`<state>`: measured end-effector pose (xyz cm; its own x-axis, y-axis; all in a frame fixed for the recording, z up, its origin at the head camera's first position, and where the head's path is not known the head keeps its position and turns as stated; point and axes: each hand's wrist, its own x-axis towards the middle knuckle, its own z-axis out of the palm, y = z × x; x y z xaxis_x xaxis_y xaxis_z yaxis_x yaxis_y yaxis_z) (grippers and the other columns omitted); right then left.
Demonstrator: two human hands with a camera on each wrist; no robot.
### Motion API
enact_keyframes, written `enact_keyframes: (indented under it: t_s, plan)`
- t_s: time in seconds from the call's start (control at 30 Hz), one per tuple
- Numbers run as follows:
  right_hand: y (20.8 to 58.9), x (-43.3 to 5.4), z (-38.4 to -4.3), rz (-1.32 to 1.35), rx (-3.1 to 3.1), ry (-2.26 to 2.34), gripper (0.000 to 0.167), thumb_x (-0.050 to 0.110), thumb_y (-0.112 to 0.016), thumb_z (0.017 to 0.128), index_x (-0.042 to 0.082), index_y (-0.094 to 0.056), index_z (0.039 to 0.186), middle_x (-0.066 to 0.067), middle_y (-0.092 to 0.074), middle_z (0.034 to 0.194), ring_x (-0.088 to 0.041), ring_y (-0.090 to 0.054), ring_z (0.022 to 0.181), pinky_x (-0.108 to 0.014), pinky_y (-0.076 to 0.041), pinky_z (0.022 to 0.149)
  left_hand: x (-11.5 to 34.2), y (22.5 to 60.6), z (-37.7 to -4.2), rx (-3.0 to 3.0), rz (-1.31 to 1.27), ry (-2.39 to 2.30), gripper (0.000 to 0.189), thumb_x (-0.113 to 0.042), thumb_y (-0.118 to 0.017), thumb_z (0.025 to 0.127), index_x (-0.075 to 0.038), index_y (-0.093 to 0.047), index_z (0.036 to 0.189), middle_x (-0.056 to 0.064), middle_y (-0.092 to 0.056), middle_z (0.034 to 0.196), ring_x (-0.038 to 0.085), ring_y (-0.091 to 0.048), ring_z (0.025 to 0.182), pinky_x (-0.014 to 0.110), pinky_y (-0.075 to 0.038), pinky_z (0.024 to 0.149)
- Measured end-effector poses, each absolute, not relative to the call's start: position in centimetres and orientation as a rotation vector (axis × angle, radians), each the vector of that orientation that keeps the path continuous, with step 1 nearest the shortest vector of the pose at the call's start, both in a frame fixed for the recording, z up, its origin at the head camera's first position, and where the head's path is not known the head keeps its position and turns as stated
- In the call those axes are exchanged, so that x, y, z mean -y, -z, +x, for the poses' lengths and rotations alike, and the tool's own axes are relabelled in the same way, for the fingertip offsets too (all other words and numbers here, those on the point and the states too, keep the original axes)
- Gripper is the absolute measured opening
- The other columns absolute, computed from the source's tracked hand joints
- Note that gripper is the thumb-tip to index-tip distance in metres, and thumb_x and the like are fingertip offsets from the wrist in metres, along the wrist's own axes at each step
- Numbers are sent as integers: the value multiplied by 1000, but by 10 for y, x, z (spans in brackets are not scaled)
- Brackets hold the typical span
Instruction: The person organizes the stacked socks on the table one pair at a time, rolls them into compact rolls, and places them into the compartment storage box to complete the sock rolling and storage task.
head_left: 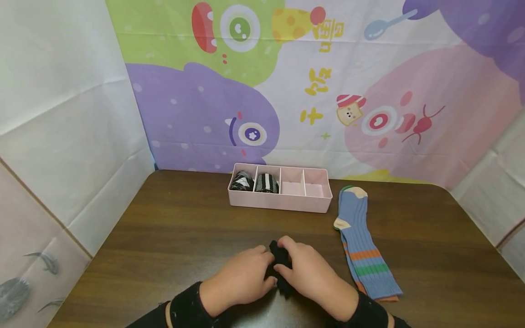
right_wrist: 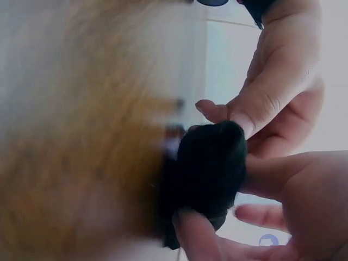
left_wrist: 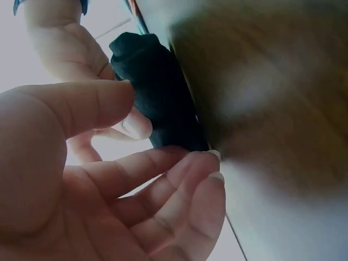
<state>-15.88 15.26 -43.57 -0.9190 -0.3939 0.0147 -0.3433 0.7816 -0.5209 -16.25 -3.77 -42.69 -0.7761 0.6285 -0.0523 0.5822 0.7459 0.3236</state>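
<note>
head view evenly lit, soft glare on tabletop (head_left: 180, 237); wrist views hazy, tabletop blurred, backgrounds overexposed.

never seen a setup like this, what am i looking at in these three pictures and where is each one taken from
There is no machine here, just a person's left hand and right hand, both bare. The wide picture comes from a camera on the head, looking forward and down. The other two come from cameras worn on the wrists, so they look tilted and show the work up close.

Between them, the hands hold a black roll of soft fabric. On the brown table, toward the back, stands a pink box with four compartments; the two leftmost each hold a dark patterned roll. To the right lie blue socks with an orange and a green stripe.
</note>
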Motion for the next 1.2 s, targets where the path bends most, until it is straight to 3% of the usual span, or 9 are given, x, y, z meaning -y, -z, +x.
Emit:
enact_keyframes:
  t_s: [0.2,0.3,0.4,0.5,0.7,0.83,1.0,1.2]
  plan:
    - [434,-155,-159,-393,-2915,626,58,44,-78,91,2,-50,120,-8,-66,77,-19,-63,63,-41,-52,57,35,428,-164,-2705,1004,-396,44,-33,-72,95,-9,-68,132,0,-64,109,13,-63,101,36,-53,89]
    - [433,-156,-162,-283,-2909,472,56,51,-72,94,-1,-61,109,-9,-66,77,-20,-60,61,-43,-51,55,35,429,-164,-2682,1001,-405,50,-33,-72,95,-10,-64,139,0,-64,115,12,-62,104,35,-53,90]
    - [435,-157,-165,-243,-2853,373,52,54,-63,97,3,-74,98,-8,-69,82,-21,-60,63,-45,-52,56,35,429,-163,-2661,1015,-428,53,-31,-72,95,-11,-61,143,-1,-63,117,10,-60,103,33,-52,89]
    - [440,-159,-168,-210,-2796,369,54,56,-60,96,5,-76,89,-7,-69,81,-21,-59,62,-45,-51,55,34,429,-163,-2650,1037,-443,51,-29,-73,95,-9,-62,140,-1,-64,116,10,-61,106,33,-52,91]
    - [443,-163,-172,-186,-2752,377,56,58,-56,99,7,-74,85,-7,-67,79,-21,-58,61,-45,-49,55,35,429,-163,-2626,1005,-495,46,-28,-72,95,-9,-64,137,-2,-64,118,11,-61,113,34,-51,96]
    - [441,-162,-173,-181,-2747,354,66,64,-47,101,5,-76,92,-9,-71,87,-24,-63,68,-48,-52,61,41,425,-167,-2630,985,-552,46,-27,-72,96,-10,-62,138,-1,-63,117,9,-61,103,33,-52,89]
    - [441,-163,-175,-169,-2728,341,73,66,-37,104,5,-77,101,-11,-73,95,-27,-67,75,-52,-54,66,48,416,-173,-2681,979,-594,48,-28,-71,97,-7,-60,139,4,-64,120,13,-62,103,38,-53,89]
    - [441,-163,-176,-172,-2741,365,64,64,-47,102,6,-76,95,-8,-70,86,-23,-63,68,-48,-52,60,62,412,-200,-2844,846,-950,28,-18,-71,95,-6,-68,120,1,-66,104,14,-63,92,36,-53,82]
